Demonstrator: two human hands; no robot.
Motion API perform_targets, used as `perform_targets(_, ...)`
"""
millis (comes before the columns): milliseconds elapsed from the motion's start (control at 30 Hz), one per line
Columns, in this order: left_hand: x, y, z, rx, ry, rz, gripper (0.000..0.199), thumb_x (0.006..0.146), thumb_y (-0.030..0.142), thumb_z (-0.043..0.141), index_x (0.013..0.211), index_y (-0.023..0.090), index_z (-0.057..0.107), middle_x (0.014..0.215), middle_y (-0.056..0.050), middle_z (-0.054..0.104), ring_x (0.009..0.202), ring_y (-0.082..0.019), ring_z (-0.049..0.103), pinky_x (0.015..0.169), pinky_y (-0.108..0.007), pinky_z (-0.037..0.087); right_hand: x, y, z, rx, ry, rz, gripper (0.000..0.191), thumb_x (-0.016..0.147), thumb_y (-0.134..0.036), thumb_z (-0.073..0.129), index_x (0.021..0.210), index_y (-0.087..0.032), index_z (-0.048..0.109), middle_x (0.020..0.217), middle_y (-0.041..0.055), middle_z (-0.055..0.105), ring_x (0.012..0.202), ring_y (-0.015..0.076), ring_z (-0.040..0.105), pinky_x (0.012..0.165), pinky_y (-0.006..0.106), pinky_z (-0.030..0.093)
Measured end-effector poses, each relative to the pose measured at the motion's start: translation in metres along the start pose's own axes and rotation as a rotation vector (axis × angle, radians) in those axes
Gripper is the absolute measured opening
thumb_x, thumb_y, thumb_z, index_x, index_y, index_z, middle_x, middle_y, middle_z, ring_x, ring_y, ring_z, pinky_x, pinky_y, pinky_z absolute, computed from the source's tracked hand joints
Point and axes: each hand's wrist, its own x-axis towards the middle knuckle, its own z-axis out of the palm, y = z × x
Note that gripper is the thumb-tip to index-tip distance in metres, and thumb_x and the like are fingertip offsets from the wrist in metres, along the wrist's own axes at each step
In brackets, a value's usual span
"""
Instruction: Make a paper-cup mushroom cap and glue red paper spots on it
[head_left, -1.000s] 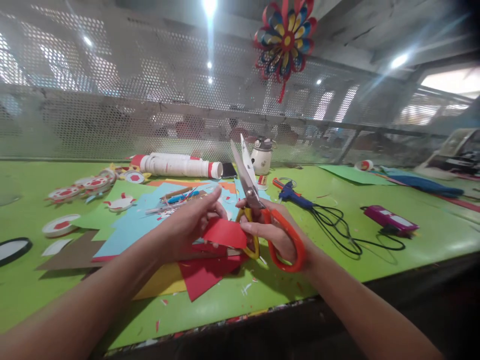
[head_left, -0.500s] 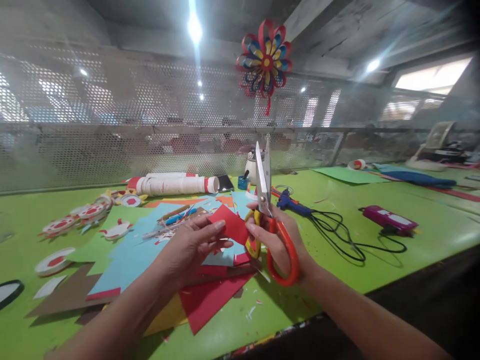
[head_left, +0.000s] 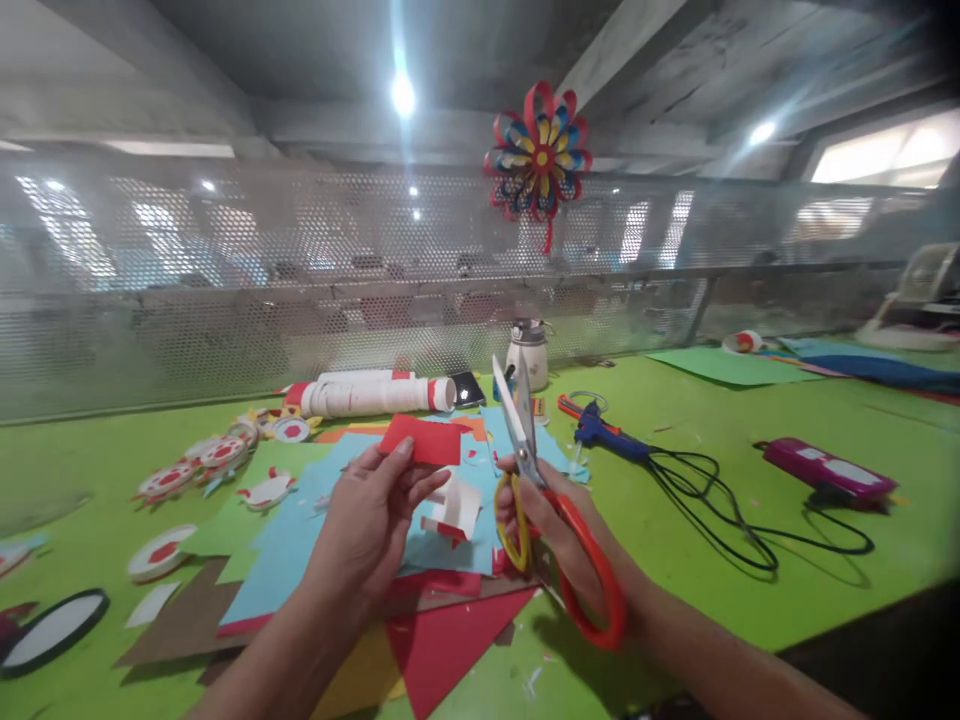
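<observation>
Between thumb and fingers, my left hand (head_left: pixel 375 510) pinches a small red piece of paper (head_left: pixel 431 440), held up over the sheets. My right hand (head_left: pixel 570 530) grips a pair of scissors (head_left: pixel 525 440) with one yellow and one orange-red handle loop. Their blades point up and stand slightly apart, to the right of the red paper and not touching it. A white paper piece with red edges (head_left: pixel 459 505) lies below the red paper, on blue sheets (head_left: pixel 300 550). Larger red paper (head_left: pixel 457 650) lies under my wrists.
White paper tubes (head_left: pixel 375 395) lie at the back beside a bottle (head_left: pixel 529 355). A blue glue gun (head_left: pixel 600 430) with a black cable and a purple box (head_left: pixel 825 470) are on the right. Paper turtle shapes (head_left: pixel 225 450) lie left. A paper flower (head_left: pixel 541 155) hangs above the mesh screen.
My left hand has drawn the red paper left, away from my right hand, and it now lies flatter. The scissors have moved down and tilted left. The view has shifted.
</observation>
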Motion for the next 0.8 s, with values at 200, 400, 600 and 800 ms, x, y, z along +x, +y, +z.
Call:
perform_targets(200, -0.007, 0.012, 0.010, -0.120, 0.062, 0.111, 0.015, 0.071, 0.009, 0.069, 0.071, 0.013, 0.055, 0.056, 0.004, 0.058, 0.052, -0.008, 0.058, 0.073, -0.037, 0.060, -0.006, 0.005, 0.009, -0.076, -0.142, -0.009, 0.048, 0.087, -0.061, 0.044, 0.110, -0.020, 0.050, 0.081, 0.0032, 0.053, 0.068, 0.0139, 0.051, 0.060, 0.027, 0.045)
perform_targets(400, -0.021, 0.024, 0.017, -0.132, 0.014, 0.090, 0.017, 0.073, 0.006, 0.067, 0.075, 0.016, 0.053, 0.060, 0.003, 0.060, 0.066, -0.012, 0.065, 0.084, -0.037, 0.056, -0.010, -0.021, 0.021, -0.163, -0.119, -0.035, 0.050, 0.085, -0.064, 0.043, 0.103, -0.018, 0.054, 0.073, 0.0020, 0.050, 0.062, 0.0135, 0.050, 0.054, 0.026, 0.044)
perform_targets(600, -0.021, 0.022, 0.014, -0.132, 0.000, 0.051, 0.016, 0.075, 0.008, 0.068, 0.075, 0.015, 0.054, 0.070, -0.001, 0.067, 0.073, -0.014, 0.067, 0.088, -0.038, 0.055, -0.008, -0.025, 0.035, -0.219, -0.145, -0.089, 0.046, 0.089, -0.061, 0.039, 0.097, -0.019, 0.054, 0.073, 0.0008, 0.050, 0.061, 0.0119, 0.049, 0.054, 0.023, 0.043)
perform_targets(800, -0.022, 0.018, 0.012, -0.097, 0.017, -0.003, 0.013, 0.075, 0.010, 0.068, 0.081, 0.015, 0.058, 0.081, -0.003, 0.069, 0.075, -0.013, 0.067, 0.083, -0.033, 0.056, 0.000, -0.014, 0.036, -0.419, -0.118, -0.159, 0.038, 0.092, -0.053, 0.040, 0.098, -0.018, 0.054, 0.076, 0.0026, 0.057, 0.067, 0.0154, 0.054, 0.060, 0.027, 0.044)
